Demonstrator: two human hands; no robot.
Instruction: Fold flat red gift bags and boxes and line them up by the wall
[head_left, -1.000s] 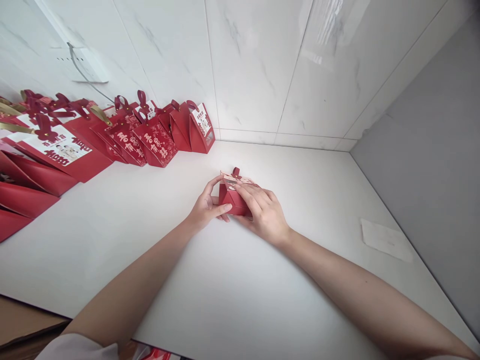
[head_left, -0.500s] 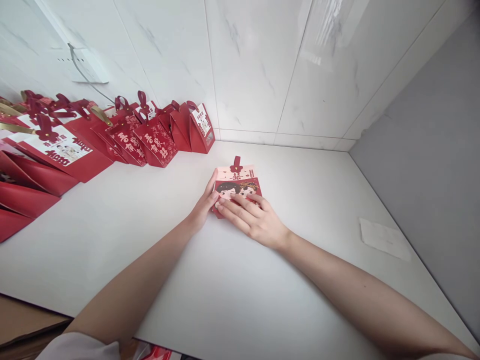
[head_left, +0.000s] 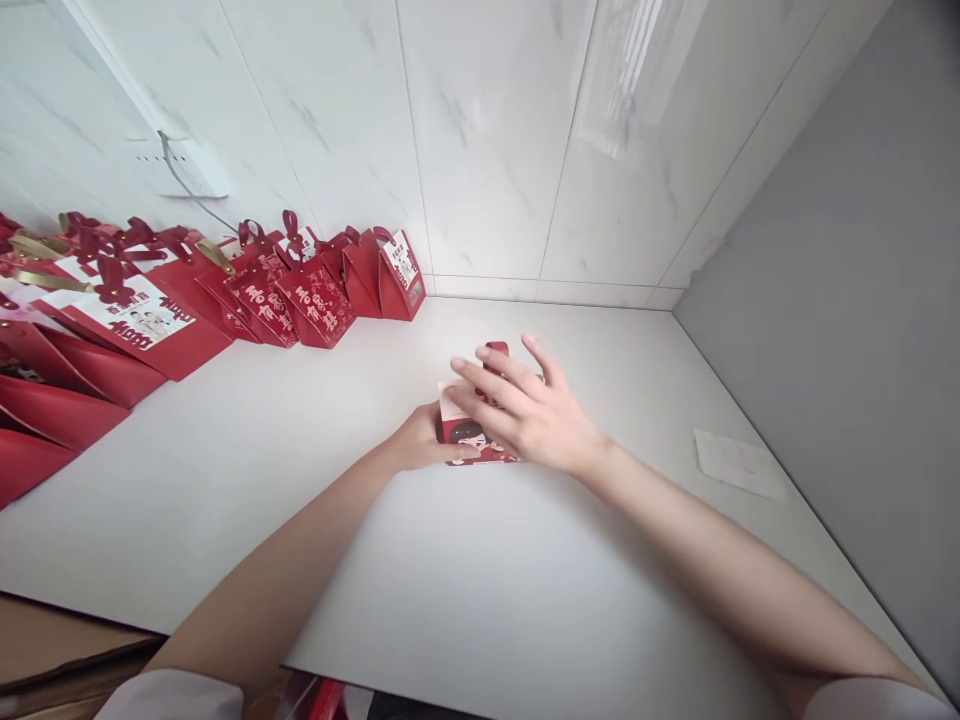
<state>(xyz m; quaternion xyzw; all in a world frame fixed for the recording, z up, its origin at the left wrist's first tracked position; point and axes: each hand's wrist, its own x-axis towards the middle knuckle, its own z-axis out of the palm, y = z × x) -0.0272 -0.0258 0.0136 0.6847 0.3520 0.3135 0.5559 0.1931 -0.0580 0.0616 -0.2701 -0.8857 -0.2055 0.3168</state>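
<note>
A small red and pink gift box [head_left: 469, 436] with cartoon faces and a dark red strap loop on top stands on the white table, in the middle of the view. My left hand [head_left: 420, 440] grips its left side, the thumb lying across the lower front. Over the upper right part of the box is my right hand [head_left: 525, 405], its fingers spread and raised, hiding much of the front; whether it touches the box cannot be made out.
Many red gift boxes [head_left: 319, 305] with ribbon handles line the back left of the white table [head_left: 525, 580]. A white paper [head_left: 739, 464] lies at the right. Behind are a tiled wall and a socket with a cable [head_left: 184, 170].
My right hand has lifted from the front of the box and spread its fingers. The box has tilted and shifted slightly, and my left thumb now lies across its front. The view has shifted slightly.
</note>
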